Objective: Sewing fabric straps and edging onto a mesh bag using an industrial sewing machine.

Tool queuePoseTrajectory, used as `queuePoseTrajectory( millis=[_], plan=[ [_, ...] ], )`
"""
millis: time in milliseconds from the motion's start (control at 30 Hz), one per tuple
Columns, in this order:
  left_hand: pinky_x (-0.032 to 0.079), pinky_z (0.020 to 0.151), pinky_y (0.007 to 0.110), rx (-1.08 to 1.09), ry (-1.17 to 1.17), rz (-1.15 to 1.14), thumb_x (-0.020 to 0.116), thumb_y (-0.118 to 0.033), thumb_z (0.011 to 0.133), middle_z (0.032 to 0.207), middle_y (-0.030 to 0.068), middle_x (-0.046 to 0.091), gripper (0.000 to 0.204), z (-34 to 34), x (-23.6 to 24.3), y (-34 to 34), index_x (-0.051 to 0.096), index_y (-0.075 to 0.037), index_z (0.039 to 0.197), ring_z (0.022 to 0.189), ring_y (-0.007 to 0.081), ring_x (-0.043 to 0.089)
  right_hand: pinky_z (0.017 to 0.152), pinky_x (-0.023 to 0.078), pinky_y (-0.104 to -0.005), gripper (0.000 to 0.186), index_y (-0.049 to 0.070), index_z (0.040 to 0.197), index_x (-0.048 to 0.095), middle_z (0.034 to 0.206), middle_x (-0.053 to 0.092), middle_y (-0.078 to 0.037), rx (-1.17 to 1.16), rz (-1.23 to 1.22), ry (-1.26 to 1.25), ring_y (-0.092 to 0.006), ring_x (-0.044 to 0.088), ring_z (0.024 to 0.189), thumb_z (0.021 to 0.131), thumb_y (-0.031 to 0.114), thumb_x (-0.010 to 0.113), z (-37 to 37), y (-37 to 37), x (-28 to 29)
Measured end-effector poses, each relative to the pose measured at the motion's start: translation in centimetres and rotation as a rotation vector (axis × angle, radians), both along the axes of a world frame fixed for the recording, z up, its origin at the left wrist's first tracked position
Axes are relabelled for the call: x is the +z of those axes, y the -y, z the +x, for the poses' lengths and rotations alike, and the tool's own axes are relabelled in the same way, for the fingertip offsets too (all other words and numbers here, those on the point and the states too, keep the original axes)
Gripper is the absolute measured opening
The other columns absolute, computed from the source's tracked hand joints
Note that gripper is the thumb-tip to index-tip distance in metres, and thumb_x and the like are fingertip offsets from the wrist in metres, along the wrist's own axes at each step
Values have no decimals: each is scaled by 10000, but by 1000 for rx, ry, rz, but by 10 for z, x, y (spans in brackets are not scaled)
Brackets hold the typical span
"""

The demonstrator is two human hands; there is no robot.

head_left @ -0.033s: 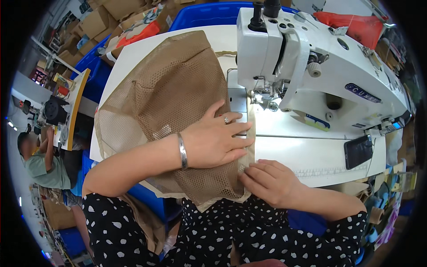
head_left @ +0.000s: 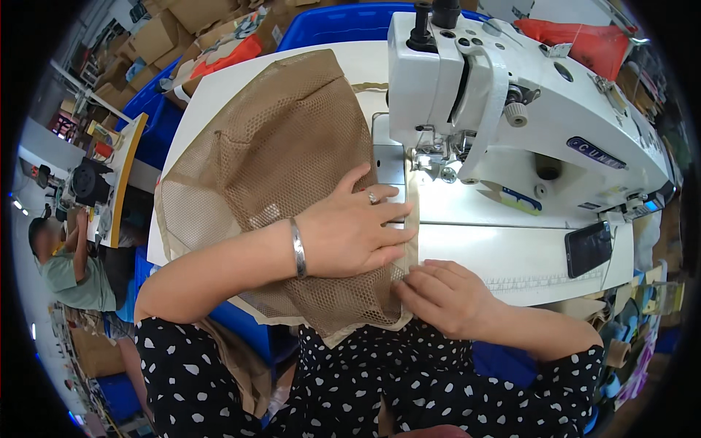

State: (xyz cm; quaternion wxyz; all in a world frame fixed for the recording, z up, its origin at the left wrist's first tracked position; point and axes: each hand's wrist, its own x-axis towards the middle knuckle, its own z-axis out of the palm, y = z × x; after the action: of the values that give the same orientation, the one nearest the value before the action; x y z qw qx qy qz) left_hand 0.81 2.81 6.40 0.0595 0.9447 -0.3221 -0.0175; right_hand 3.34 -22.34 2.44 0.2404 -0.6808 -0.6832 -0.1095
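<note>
white tabletop (head_left: 467, 252) bears mesh (head_left: 292, 146) under left fingers (head_left: 393, 210).

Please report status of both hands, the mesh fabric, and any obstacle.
Left hand spread on mesh fabric. Right hand touching its pale edge. No obstacle visible beside sewing machine.

Illumination is bright across the smooth white tabletop (head_left: 504, 252). Glare peaks on the work surface beneath the arm of the white metal sewing machine (head_left: 548, 109). Soft shading marks the folds of the brown mesh fabric (head_left: 292, 146); its weave resolves sharply. The left background is dimmer and less detailed. Straight edges bend toward the periphery; black vignetting fills the corners.
</note>
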Motion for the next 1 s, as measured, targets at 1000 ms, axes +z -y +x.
queuePoseTrajectory(
  millis=[1000],
  plan=[
    [350, 1146, 465, 129, 158, 148, 709, -432, 847, 1218, 104, 631, 509, 32, 31, -4, 686, -49, 1182, 1250, 279, 541, 795, 553, -368, 321, -15, 1043, 688, 978, 679, -108, -141, 153, -13, -260, 694, 970, 748, 106, 721, 72, -28, -27]
  ],
)
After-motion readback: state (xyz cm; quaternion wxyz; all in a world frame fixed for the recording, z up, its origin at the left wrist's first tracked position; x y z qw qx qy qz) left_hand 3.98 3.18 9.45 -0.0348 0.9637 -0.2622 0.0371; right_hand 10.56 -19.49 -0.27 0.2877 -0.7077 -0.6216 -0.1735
